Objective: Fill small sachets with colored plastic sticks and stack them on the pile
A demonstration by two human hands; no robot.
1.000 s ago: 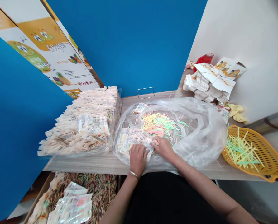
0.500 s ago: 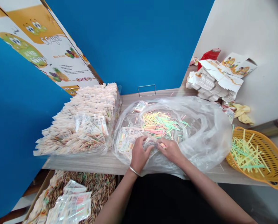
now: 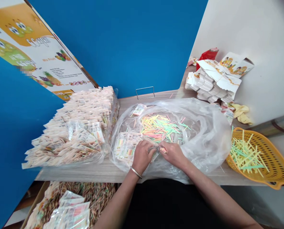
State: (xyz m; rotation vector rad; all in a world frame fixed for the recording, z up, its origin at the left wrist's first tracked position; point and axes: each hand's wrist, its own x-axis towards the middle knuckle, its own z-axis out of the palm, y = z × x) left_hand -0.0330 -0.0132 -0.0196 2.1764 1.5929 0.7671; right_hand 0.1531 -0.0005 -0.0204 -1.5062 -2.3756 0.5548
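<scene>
My left hand (image 3: 142, 156) and my right hand (image 3: 172, 154) meet over a clear plastic bag (image 3: 204, 133) spread on the wooden table (image 3: 84, 171). Between their closed fingers both hands pinch a small clear packet (image 3: 156, 149). Inside the bag lies a heap of thin coloured sticks (image 3: 159, 127) in yellow, green and pink, and a small stack of filled packets (image 3: 125, 144) just left of my left hand. A metal bangle sits on my left wrist.
A large pile of filled packets (image 3: 72, 127) fills the table's left. An orange perforated basket (image 3: 273, 162) with more sticks sits at the right. Folded printed cartons (image 3: 213, 82) stack at the back right. A box of packets (image 3: 67, 210) stands below the table edge.
My left hand rose off the packet stack and came together with my right hand, and both now pinch one small packet between them. The view has shifted a little.
</scene>
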